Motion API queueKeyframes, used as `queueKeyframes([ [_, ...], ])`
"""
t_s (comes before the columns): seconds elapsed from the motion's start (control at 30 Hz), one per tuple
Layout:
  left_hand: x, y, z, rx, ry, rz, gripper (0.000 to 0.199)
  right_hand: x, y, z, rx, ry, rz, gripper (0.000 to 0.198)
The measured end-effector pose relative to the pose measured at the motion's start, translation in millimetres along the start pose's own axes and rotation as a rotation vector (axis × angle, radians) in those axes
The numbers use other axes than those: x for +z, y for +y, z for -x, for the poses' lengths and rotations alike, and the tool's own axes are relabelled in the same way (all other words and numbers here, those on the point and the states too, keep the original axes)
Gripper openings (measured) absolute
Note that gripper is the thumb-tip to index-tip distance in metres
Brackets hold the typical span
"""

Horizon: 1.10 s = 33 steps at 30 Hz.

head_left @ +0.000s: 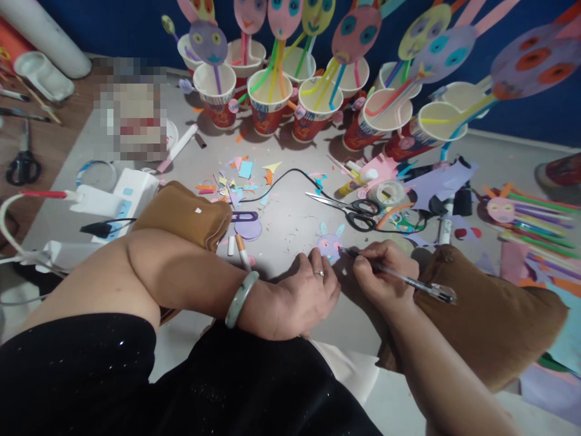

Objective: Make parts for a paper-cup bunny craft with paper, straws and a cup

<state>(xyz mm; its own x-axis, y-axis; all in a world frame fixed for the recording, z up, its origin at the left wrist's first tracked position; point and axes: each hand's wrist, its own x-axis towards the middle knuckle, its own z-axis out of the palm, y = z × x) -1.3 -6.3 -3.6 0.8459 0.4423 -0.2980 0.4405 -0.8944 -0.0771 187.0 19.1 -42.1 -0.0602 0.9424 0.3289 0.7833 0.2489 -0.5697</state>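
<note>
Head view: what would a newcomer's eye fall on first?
Likely the colourful paper faces on straws, standing in red cups before the blue wall. Below, at centre, the right hand holds a pen at a small purple face, with the left hand at its near side.

Uneven light, apparently some edge distortion

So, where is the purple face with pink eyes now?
In the head view, the purple face lies slightly right of centre, by the left hand and pen tip.
</note>
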Motion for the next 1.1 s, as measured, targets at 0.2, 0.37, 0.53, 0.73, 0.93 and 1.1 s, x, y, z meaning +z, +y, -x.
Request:
queueKeyframes([
  [0.2,1.9,0.5,-0.6,0.004,0.006,0.006,0.105,0.0,0.1,-0.2,-0.001,-0.005,0.008,0.012],
  [0.37,-1.9,-1.0,-0.2,0.01,-0.026,0.017,0.101,-0.4,0.9,0.8,0.004,-0.015,0.006,0.012],
  [0.53,-3.1,-2.7,-0.8,0.026,-0.039,0.023,0.103,-0.4,0.3,-0.2,-0.022,-0.012,-0.015,0.01],
  [0.73,-1.8,-2.8,-1.5,0.029,-0.034,0.025,0.107,-1.0,-0.8,-0.2,-0.01,-0.016,-0.005,0.01],
  [0.93,-3.3,-2.8,0.9,0.022,-0.017,0.007,0.104,-0.2,1.5,2.4,0.007,-0.01,-0.008,0.01],
  [1.1,-5.3,-3.6,0.5,0.035,-0.036,-0.001,0.105,-0.5,0.4,0.9,-0.016,0.006,0.011,0.01],
])
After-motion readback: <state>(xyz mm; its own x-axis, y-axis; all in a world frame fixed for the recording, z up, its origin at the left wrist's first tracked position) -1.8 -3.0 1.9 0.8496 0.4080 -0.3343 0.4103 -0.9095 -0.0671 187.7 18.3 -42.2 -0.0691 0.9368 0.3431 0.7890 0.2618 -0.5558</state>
